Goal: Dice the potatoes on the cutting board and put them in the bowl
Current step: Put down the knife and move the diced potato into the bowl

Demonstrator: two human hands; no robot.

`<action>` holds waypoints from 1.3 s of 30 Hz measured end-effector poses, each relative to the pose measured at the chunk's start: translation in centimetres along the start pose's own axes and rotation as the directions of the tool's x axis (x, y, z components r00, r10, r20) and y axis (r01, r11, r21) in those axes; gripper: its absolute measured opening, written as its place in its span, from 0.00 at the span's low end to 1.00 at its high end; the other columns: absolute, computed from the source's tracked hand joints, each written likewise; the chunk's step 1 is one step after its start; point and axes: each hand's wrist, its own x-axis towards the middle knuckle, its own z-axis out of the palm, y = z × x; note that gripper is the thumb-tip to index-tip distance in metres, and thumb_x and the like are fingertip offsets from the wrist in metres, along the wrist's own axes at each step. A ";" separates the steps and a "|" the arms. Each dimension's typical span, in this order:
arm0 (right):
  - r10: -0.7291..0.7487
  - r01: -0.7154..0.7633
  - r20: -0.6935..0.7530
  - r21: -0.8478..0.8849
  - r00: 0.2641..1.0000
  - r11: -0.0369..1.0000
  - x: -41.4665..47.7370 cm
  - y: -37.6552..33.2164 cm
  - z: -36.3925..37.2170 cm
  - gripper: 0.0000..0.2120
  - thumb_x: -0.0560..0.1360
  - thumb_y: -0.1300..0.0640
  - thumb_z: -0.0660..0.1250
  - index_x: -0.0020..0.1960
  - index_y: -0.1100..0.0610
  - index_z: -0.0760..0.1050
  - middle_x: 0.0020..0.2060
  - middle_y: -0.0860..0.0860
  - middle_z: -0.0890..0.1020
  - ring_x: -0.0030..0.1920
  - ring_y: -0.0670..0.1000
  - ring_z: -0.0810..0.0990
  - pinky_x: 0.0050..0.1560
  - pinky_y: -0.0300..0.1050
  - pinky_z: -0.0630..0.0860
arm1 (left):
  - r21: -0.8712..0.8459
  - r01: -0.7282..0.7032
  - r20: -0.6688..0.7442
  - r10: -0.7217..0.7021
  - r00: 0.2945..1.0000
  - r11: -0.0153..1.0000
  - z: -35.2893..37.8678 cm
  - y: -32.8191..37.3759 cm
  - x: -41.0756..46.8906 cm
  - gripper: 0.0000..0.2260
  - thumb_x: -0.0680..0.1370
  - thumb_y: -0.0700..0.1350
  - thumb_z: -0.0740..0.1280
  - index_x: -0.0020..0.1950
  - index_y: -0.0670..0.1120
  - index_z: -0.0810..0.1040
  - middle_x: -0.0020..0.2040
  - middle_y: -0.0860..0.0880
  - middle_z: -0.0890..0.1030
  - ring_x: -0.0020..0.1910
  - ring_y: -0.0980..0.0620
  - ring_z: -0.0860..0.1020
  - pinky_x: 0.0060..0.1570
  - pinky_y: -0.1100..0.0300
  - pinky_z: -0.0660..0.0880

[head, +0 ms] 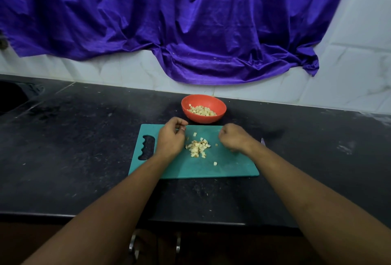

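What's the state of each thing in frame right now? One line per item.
Red bowl: upright on counter beyond the board, partly filled with diced potato.
Teal cutting board: flat on counter, handle hole to the left.
Diced potato pile: on board between the hands, a few stray cubes around it.
Left hand: over board, fingers curled, holding cannot be told.
Right hand: over board, closed in a loose fist, contents hidden.
Knife: mostly hidden behind the right wrist.

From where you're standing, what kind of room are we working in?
Most likely a home kitchen: a dark stone countertop set against a white tiled wall, what looks like a sink at the far left, and a teal cutting board with diced potato.
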 end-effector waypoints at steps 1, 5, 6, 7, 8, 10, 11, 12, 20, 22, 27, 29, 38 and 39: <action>-0.021 0.021 0.021 0.003 1.000 1.000 -0.1 -0.4 0.5 0.08 0.81 0.60 0.62 0.48 0.62 0.78 0.45 0.55 0.82 0.43 0.54 0.81 0.44 0.49 0.79 | 0.005 -0.003 0.001 0.003 1.000 1.000 0.0 0.0 0.0 0.07 0.83 0.39 0.64 0.55 0.49 0.79 0.51 0.53 0.81 0.49 0.53 0.80 0.46 0.61 0.75; -0.118 0.063 0.211 0.253 0.970 0.965 -1.2 -2.5 1.0 0.09 0.82 0.63 0.61 0.51 0.60 0.80 0.46 0.55 0.81 0.45 0.51 0.79 0.43 0.46 0.78 | -0.006 -0.004 0.019 0.004 1.000 1.000 -0.1 0.1 0.0 0.09 0.83 0.37 0.63 0.55 0.49 0.79 0.50 0.52 0.81 0.48 0.52 0.81 0.44 0.61 0.76; -0.133 0.059 0.213 0.322 0.968 0.945 -1.4 -2.6 0.5 0.10 0.82 0.65 0.60 0.51 0.58 0.80 0.47 0.55 0.82 0.46 0.50 0.80 0.43 0.46 0.79 | -0.006 -0.005 0.024 0.005 1.000 1.000 -0.1 0.1 0.0 0.09 0.82 0.36 0.63 0.55 0.49 0.79 0.50 0.51 0.81 0.48 0.51 0.81 0.43 0.61 0.76; -0.144 0.068 0.189 0.360 0.971 0.930 -1.6 -2.3 -0.2 0.10 0.82 0.65 0.61 0.52 0.57 0.80 0.49 0.54 0.83 0.47 0.50 0.82 0.43 0.45 0.80 | -0.007 -0.006 0.028 0.006 1.000 1.000 -0.2 0.1 0.0 0.09 0.82 0.36 0.63 0.55 0.48 0.80 0.50 0.51 0.81 0.48 0.51 0.81 0.43 0.61 0.76; -0.160 0.093 0.156 0.370 0.975 0.924 -1.9 -2.0 -1.0 0.09 0.82 0.65 0.62 0.53 0.57 0.80 0.49 0.53 0.83 0.48 0.50 0.83 0.44 0.45 0.81 | -0.007 -0.005 0.033 0.005 0.999 1.000 -0.2 0.1 0.1 0.09 0.82 0.36 0.63 0.55 0.48 0.80 0.50 0.51 0.82 0.48 0.51 0.81 0.43 0.61 0.76; -0.212 0.166 0.126 0.304 0.969 0.938 -2.9 -0.9 -2.6 0.06 0.81 0.63 0.65 0.53 0.58 0.80 0.47 0.51 0.83 0.46 0.49 0.83 0.43 0.45 0.81 | -0.002 0.003 0.045 -0.002 0.999 1.000 -0.2 0.1 0.1 0.09 0.83 0.36 0.63 0.56 0.47 0.80 0.50 0.50 0.81 0.48 0.51 0.81 0.42 0.62 0.76; -0.244 0.202 0.157 0.241 0.957 0.949 -3.3 -0.3 -3.2 0.03 0.80 0.62 0.68 0.52 0.58 0.81 0.46 0.51 0.83 0.45 0.48 0.82 0.42 0.45 0.81 | 0.002 0.006 0.051 -0.006 0.999 1.000 -0.2 0.1 0.1 0.09 0.83 0.36 0.63 0.57 0.47 0.80 0.50 0.51 0.81 0.48 0.50 0.81 0.42 0.62 0.76; -0.264 0.227 0.217 0.183 0.940 0.957 -3.9 0.3 -3.5 0.03 0.78 0.61 0.72 0.51 0.57 0.82 0.44 0.51 0.83 0.43 0.48 0.82 0.41 0.45 0.80 | 0.001 0.011 0.057 -0.011 0.998 1.000 -0.2 0.1 0.1 0.09 0.83 0.37 0.63 0.57 0.47 0.80 0.50 0.51 0.81 0.47 0.50 0.82 0.42 0.63 0.76; -0.297 0.303 0.300 0.028 0.907 0.953 -4.4 0.1 0.0 0.07 0.76 0.64 0.74 0.48 0.53 0.86 0.45 0.49 0.87 0.44 0.46 0.82 0.46 0.46 0.81 | 0.008 0.030 0.108 -0.031 0.994 1.000 -0.4 0.5 0.0 0.08 0.83 0.37 0.64 0.55 0.48 0.81 0.50 0.49 0.82 0.47 0.49 0.82 0.47 0.57 0.79; -0.307 0.293 0.202 0.096 0.930 0.951 -3.7 -0.7 0.8 0.09 0.77 0.65 0.71 0.48 0.52 0.85 0.46 0.49 0.86 0.44 0.44 0.82 0.46 0.42 0.81 | -0.038 0.065 0.170 -0.057 0.984 0.997 -0.9 0.7 0.0 0.09 0.83 0.36 0.64 0.55 0.48 0.81 0.52 0.47 0.83 0.48 0.49 0.82 0.53 0.52 0.81; -0.242 0.177 0.050 0.542 0.969 0.822 -3.1 -0.2 -0.6 0.08 0.80 0.69 0.66 0.54 0.61 0.82 0.49 0.58 0.85 0.49 0.52 0.86 0.50 0.48 0.84 | 0.053 -0.009 0.171 0.000 0.985 0.999 -4.0 1.2 0.1 0.10 0.83 0.38 0.64 0.57 0.49 0.82 0.52 0.53 0.82 0.48 0.54 0.79 0.47 0.60 0.76; -0.151 0.124 0.012 0.506 0.989 0.854 -2.4 0.8 -1.4 0.08 0.80 0.69 0.65 0.53 0.61 0.80 0.48 0.59 0.85 0.47 0.54 0.85 0.46 0.48 0.84 | 0.195 -0.047 0.144 0.018 0.989 0.980 -5.1 1.5 0.5 0.08 0.82 0.39 0.67 0.56 0.49 0.83 0.48 0.53 0.82 0.45 0.55 0.78 0.42 0.63 0.72; -0.028 -0.001 0.104 0.265 0.994 0.964 -2.0 -2.0 1.5 0.10 0.80 0.65 0.61 0.56 0.62 0.81 0.48 0.57 0.83 0.44 0.51 0.78 0.42 0.47 0.76 | 0.513 0.014 0.398 -0.252 0.882 0.858 -1.5 4.2 0.2 0.09 0.81 0.39 0.67 0.59 0.45 0.84 0.54 0.47 0.83 0.48 0.49 0.83 0.53 0.49 0.83; -0.030 -0.015 0.128 0.335 0.991 0.942 -1.8 -2.4 1.4 0.11 0.81 0.66 0.60 0.55 0.61 0.81 0.47 0.57 0.83 0.44 0.51 0.79 0.42 0.46 0.77 | 0.466 0.042 0.401 -0.254 0.880 0.884 -1.3 4.1 0.3 0.10 0.81 0.39 0.66 0.58 0.45 0.84 0.54 0.47 0.83 0.48 0.49 0.83 0.52 0.50 0.84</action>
